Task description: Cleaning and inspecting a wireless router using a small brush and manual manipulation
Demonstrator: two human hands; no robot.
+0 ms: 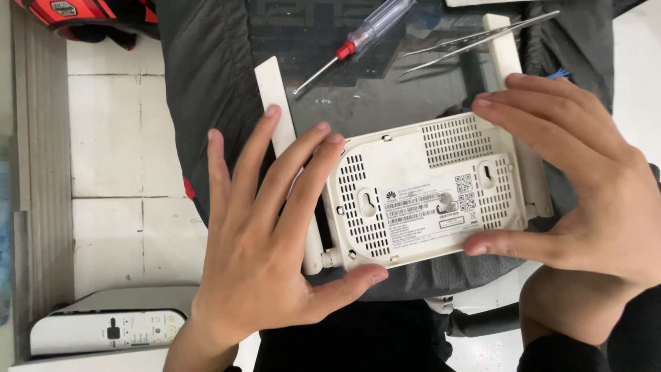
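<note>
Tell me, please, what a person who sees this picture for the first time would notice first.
First comes the white router, lying upside down in the middle, its label and vents facing up. The left hand and the right hand frame it from both sides, fingers spread. Above it, on the dark glass table, lie a red-collared screwdriver and metal tweezers.

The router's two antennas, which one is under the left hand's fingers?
The antenna on the router's left side; the left hand's fingers lie across it. The other antenna runs behind the right hand.
</note>
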